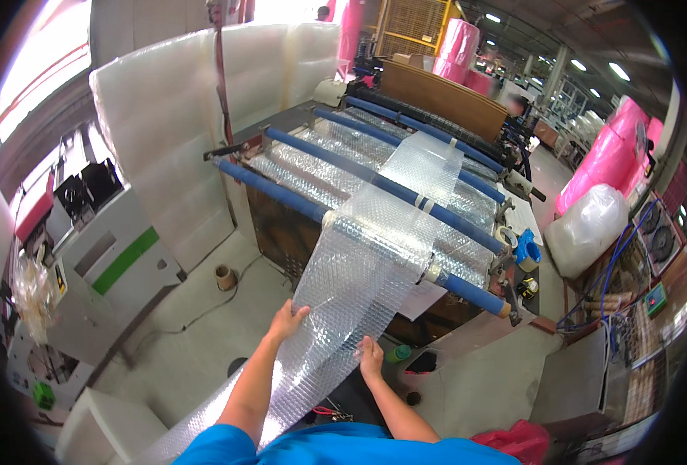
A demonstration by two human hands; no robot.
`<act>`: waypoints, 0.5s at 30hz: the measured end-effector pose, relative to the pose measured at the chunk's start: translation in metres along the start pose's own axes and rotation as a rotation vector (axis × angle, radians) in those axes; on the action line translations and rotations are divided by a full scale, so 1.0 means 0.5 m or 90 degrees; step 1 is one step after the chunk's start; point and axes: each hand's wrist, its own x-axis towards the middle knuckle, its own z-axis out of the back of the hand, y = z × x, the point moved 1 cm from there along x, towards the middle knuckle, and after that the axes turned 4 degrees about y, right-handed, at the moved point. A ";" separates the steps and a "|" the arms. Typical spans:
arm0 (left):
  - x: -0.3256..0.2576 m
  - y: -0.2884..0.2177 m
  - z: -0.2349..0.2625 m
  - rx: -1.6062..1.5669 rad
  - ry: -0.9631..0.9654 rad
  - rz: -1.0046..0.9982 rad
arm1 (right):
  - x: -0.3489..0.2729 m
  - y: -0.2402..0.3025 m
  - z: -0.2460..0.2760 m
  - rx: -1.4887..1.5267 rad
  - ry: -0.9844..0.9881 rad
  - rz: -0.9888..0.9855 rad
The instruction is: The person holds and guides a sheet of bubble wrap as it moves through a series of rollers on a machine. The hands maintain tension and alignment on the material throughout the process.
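A long strip of clear bubble wrap (374, 263) runs down from a machine, over its blue rollers (281, 192), toward my body and off to the lower left. My left hand (287, 319) grips the strip's left edge, thumb on top and fingers curled under. On the opposite edge, slightly lower, my right hand (370, 356) pinches the film. Between the hands the wrap hangs slack and sloping. The fingers beneath it are partly hidden. Wider silvery bubble film (293, 164) lies under the rollers behind the strip.
Tape rolls (526, 252) and a tape measure (527, 287) sit on the machine's right ledge. A grey cabinet (118, 256) stands left, near tall white wrapped slabs (157, 116). Pink rolls (607, 155) stand far right. A green bottle (398, 353) is beyond my right hand.
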 end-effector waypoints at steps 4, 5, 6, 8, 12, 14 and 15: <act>-0.016 0.020 -0.009 0.013 0.003 -0.015 | -0.022 0.001 -0.001 -0.033 0.005 -0.020; -0.018 0.009 -0.005 0.018 -0.004 -0.019 | -0.025 -0.010 -0.002 -0.032 0.002 -0.052; -0.003 0.000 0.000 0.000 0.010 -0.034 | -0.014 -0.016 0.001 -0.026 -0.006 -0.031; 0.025 -0.003 0.003 -0.039 0.033 -0.055 | -0.004 0.027 0.003 -0.020 -0.012 0.006; 0.101 -0.064 0.003 -0.108 0.020 -0.169 | 0.077 0.074 0.026 0.012 -0.011 0.066; 0.122 -0.112 0.014 -0.078 -0.020 -0.195 | 0.112 0.125 0.036 0.018 -0.015 0.095; 0.130 -0.136 0.025 -0.073 -0.021 -0.168 | 0.134 0.131 0.044 -0.014 -0.017 0.102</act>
